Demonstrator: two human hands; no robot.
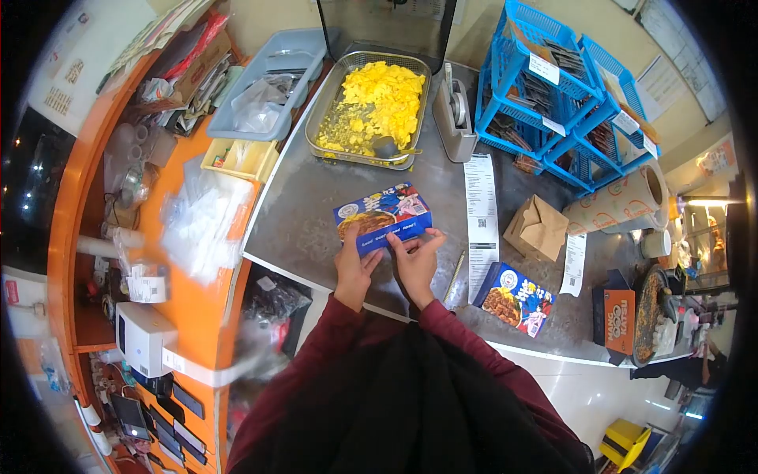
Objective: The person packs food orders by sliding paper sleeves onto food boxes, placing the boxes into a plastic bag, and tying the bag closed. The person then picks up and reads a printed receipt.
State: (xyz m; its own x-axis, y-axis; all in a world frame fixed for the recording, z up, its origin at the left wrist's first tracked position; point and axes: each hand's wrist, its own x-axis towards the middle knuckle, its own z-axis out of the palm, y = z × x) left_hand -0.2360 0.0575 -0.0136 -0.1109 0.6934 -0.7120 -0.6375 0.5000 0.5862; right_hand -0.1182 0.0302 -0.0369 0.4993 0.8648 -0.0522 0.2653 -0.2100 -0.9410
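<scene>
A blue printed food box (382, 212) with a picture of food on its top is between my two hands, over the grey counter (304, 207). My left hand (355, 268) holds its near left corner, the thumb on the top face. My right hand (417, 261) grips the near side at the right, fingers against the blue edge. The box's lid looks closed. Beyond it is a metal tray (316, 130) of yellow food (387, 99) with a dark spoon (385, 147). A similar blue box (515, 299) lies on the counter to the right.
Long receipts (482, 225) lie near a tape dispenser (456, 118) and a pen (454, 278). Right are a brown paper box (537, 227), blue baskets (545, 87), a paper roll (620, 201) and an orange-black box (618, 316). An orange shelf (185, 316) with plastic bags (207, 221) stands left.
</scene>
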